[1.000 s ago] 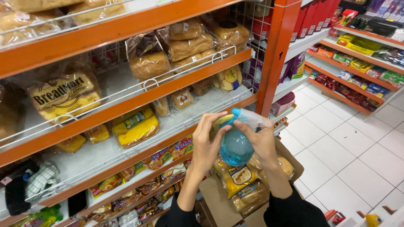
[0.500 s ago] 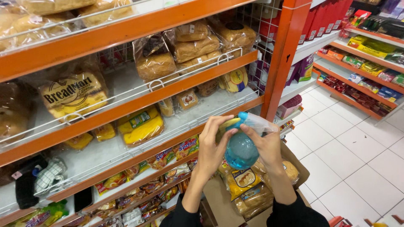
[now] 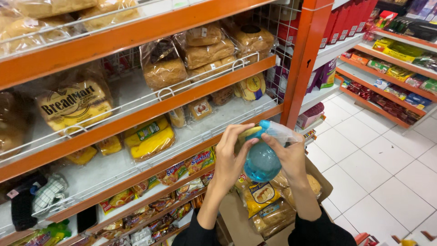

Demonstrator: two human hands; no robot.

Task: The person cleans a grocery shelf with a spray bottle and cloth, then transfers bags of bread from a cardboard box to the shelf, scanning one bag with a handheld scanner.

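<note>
An orange-framed shelf rack [image 3: 136, 34] with white wire rails carries bagged bread loaves [image 3: 207, 52] on its upper tiers. A yellow-wrapped loaf [image 3: 150, 139] lies on the white middle shelf [image 3: 91, 173], small snack packets [image 3: 182, 171] line the tier below, and a white tiled floor [image 3: 382, 182] lies alongside.

Translucent blue round bottle [image 3: 261, 161], orange shelf rails [image 3: 136, 34], white floor tiles [image 3: 382, 168], black sleeves [image 3: 321, 230].

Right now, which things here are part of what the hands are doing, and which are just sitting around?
In hand:
left hand
right hand
blue bottle
clear plastic bag

Lying about:
bread loaves
orange shelf
cardboard box
checked cloth
</note>
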